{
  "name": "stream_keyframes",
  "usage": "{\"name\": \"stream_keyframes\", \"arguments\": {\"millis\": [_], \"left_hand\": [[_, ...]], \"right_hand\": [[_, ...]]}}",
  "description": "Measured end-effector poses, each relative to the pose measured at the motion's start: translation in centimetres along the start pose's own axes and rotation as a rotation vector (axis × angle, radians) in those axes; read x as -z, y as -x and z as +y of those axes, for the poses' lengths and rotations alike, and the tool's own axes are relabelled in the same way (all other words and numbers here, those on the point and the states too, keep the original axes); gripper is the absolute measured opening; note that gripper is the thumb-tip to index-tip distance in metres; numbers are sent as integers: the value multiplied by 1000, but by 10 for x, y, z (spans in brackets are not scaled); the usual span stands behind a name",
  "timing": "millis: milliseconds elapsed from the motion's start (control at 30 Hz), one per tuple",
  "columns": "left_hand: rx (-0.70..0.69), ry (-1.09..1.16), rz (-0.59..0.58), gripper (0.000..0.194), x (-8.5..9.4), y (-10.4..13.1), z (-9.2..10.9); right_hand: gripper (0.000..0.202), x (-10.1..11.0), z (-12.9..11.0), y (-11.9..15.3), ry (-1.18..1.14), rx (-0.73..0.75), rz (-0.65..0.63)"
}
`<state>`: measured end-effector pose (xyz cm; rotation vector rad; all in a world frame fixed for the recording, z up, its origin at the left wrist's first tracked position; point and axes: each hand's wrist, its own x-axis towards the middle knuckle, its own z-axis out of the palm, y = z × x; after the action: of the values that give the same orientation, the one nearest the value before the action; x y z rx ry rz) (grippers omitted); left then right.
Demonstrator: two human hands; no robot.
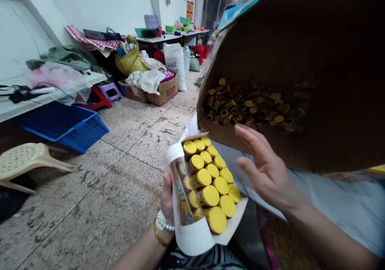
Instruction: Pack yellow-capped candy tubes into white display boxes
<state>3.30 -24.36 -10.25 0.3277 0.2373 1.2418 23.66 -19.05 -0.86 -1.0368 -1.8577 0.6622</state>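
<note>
A white box (194,236) with a clear window lies open on its side, filled with several rows of small yellow-capped tubes (210,195). My left hand (167,199) holds this box from its left side, the fingers mostly hidden behind it. To the right of the box my right hand (266,169) hovers with its fingers apart and nothing in them, near the lower edge of a large cardboard carton (331,141). Inside the tilted carton is a loose heap of yellow tubes (248,103), some cap up, some showing dark open ends.
A blue crate (87,129) and a cream stool (27,157) stand at the left beside a white table (60,95). Cardboard boxes (164,91), a white sack (175,63) and stools are further back along the wall. White cloth (327,193) lies below the carton.
</note>
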Motion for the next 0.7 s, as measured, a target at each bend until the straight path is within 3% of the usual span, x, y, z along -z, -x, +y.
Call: {"name": "stream_keyframes", "arguments": {"millis": [133, 200, 267, 367, 467, 600, 700], "left_hand": [[-30, 110, 41, 71, 0, -9, -9], [36, 131, 112, 69, -1, -14, -21], [32, 98, 234, 58, -3, -19, -35], [-18, -46, 363, 39, -6, -20, -53], [127, -218, 291, 36, -3, -15, -65], [338, -392, 191, 42, 12, 2, -64], [440, -531, 153, 44, 21, 15, -45]], "right_hand": [[61, 3, 4, 55, -487, -510, -32], [67, -5, -1, 77, -697, -635, 10], [69, -11, -6, 85, -787, -669, 124], [56, -2, 0, 75, -687, -677, 384], [42, 23, 26, 59, -508, -685, 557], [42, 53, 66, 58, -411, -669, 516], [43, 58, 78, 72, -388, -646, 446]]}}
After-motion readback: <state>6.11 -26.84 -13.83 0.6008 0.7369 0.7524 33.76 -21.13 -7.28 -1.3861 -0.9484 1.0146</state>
